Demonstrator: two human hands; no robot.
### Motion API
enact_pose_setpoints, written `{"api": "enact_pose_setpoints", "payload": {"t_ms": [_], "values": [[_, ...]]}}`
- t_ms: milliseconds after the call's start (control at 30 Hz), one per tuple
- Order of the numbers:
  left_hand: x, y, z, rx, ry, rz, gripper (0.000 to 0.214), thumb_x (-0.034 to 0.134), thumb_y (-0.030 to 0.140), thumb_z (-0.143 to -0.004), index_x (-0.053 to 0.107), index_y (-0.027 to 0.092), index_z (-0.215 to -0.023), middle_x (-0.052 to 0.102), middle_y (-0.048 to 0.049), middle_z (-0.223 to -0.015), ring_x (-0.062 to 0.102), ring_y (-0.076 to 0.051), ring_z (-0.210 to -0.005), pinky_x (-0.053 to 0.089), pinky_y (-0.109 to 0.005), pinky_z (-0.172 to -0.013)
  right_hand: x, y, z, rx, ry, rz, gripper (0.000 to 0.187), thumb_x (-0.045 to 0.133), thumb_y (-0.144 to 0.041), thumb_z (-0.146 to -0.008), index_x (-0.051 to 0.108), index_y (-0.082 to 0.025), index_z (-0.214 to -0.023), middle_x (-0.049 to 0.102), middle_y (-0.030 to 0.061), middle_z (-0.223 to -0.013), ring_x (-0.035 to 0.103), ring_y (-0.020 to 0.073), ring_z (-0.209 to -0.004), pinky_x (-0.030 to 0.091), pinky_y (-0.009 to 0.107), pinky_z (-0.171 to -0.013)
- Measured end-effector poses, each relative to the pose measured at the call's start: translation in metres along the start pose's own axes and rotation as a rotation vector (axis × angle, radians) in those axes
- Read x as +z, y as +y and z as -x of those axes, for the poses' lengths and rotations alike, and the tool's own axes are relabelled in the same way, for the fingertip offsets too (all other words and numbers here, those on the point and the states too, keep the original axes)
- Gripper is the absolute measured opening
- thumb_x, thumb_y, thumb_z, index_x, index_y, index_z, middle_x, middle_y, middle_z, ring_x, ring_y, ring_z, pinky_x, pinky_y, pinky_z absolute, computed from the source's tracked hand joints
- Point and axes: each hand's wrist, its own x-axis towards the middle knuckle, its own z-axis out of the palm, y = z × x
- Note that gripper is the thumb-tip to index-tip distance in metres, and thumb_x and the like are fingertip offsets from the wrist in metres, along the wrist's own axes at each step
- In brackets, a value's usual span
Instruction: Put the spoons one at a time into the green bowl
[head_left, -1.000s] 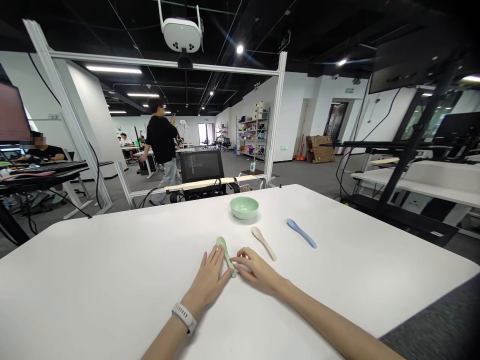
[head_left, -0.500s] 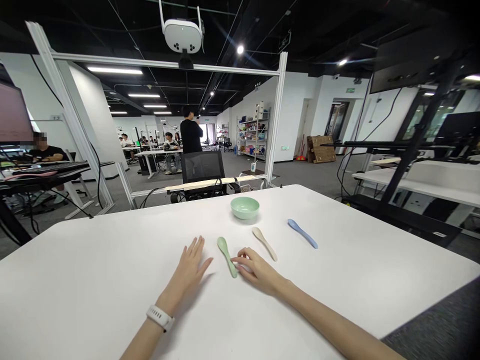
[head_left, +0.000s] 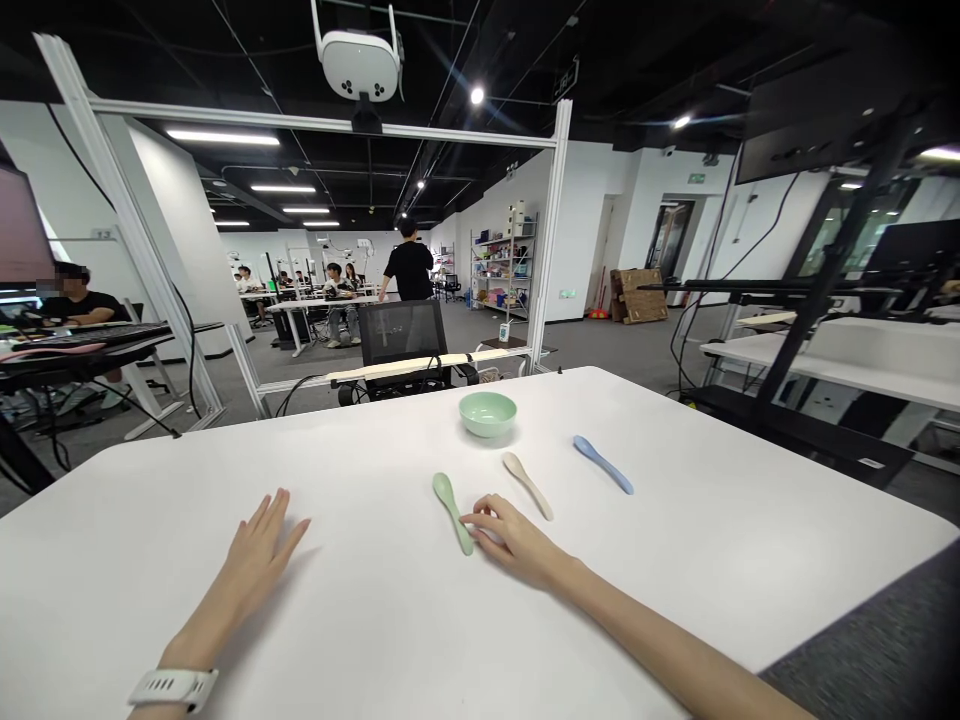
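- left hand [head_left: 259, 545] open, flat on table [head_left: 675, 580], lower left, empty
- right hand [head_left: 514, 530] loosely curled, empty, touching green spoon [head_left: 453, 513]
- cream spoon [head_left: 528, 486], blue spoon [head_left: 603, 464] to right
- green bowl [head_left: 487, 414] beyond

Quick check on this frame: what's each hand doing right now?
Left hand: open, flat on the table, holding nothing.
Right hand: open, fingers slightly curled, holding nothing, right beside the green spoon.

**Edges Cutting Off Both Forearms**

Losing the left forearm [head_left: 180, 645] and right forearm [head_left: 675, 650] past the bottom edge, cropping the monitor [head_left: 22, 235] at the left edge, blurring the seated person's head [head_left: 71, 282], shrinking the shelf items [head_left: 504, 265] beyond telling.
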Motion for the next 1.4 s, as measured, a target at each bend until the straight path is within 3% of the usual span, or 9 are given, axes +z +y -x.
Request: {"api": "enact_pose_setpoints", "payload": {"t_ms": [133, 233, 500, 967, 1167, 1400], "values": [[0.000, -0.026, 0.001, -0.099, 0.002, -0.048, 0.085, 0.025, 0.061, -0.097, 0.031, 0.011, -0.165, 0.033, -0.0179, -0.175, 0.023, -0.034, -0.165, 0.023, -0.063, -0.130, -0.001, -0.001, 0.000, -0.006, 0.007, 0.005, 0.030, 0.051, -0.024, -0.106, 0.071, -0.024, -0.128, 0.067, 0.0119, -0.112, 0.066, 0.0236, -0.100, 0.059, 0.040, -0.086], [0.004, -0.032, 0.007, -0.175, -0.021, -0.075, 0.092, 0.020, 0.065, -0.095, 0.030, 0.006, -0.165, 0.031, -0.0179, -0.176, 0.021, -0.036, -0.165, 0.021, -0.061, -0.131, -0.002, -0.002, 0.000, -0.016, 0.011, 0.012, 0.030, 0.050, -0.024, -0.107, 0.071, -0.024, -0.128, 0.067, 0.0118, -0.111, 0.065, 0.0233, -0.099, 0.058, 0.039, -0.084], [0.015, -0.023, 0.016, -0.239, -0.098, -0.107, 0.099, 0.017, 0.067, -0.090, 0.031, 0.003, -0.164, 0.027, -0.0165, -0.177, 0.020, -0.039, -0.165, 0.018, -0.064, -0.131, -0.002, -0.003, 0.000, -0.018, 0.017, 0.013, 0.030, 0.049, -0.023, -0.107, 0.070, -0.024, -0.127, 0.067, 0.0112, -0.110, 0.065, 0.0226, -0.097, 0.058, 0.038, -0.083], [0.018, -0.025, 0.018, -0.203, -0.038, -0.115, 0.097, 0.019, 0.067, -0.090, 0.039, 0.003, -0.161, 0.035, -0.0202, -0.173, 0.026, -0.040, -0.163, 0.021, -0.065, -0.129, -0.002, -0.004, 0.001, -0.044, 0.021, 0.026, 0.030, 0.047, -0.022, -0.107, 0.070, -0.024, -0.126, 0.067, 0.0113, -0.108, 0.066, 0.0227, -0.095, 0.059, 0.039, -0.082], [0.018, -0.028, 0.017, -0.163, -0.023, -0.110, 0.090, 0.026, 0.065, -0.091, 0.045, 0.009, -0.159, 0.041, -0.0233, -0.170, 0.029, -0.042, -0.161, 0.025, -0.068, -0.125, -0.003, -0.005, 0.000, -0.031, 0.007, 0.027, 0.030, 0.048, -0.022, -0.107, 0.070, -0.024, -0.126, 0.068, 0.0114, -0.109, 0.066, 0.0233, -0.096, 0.059, 0.040, -0.083], [0.015, -0.021, 0.018, -0.222, -0.076, -0.109, 0.097, 0.017, 0.064, -0.091, 0.032, 0.001, -0.163, 0.030, -0.0193, -0.175, 0.022, -0.039, -0.164, 0.020, -0.062, -0.130, -0.001, -0.003, 0.001, -0.032, 0.012, 0.024, 0.030, 0.048, -0.022, -0.107, 0.070, -0.023, -0.126, 0.068, 0.0115, -0.109, 0.065, 0.0229, -0.096, 0.059, 0.039, -0.082]]}}
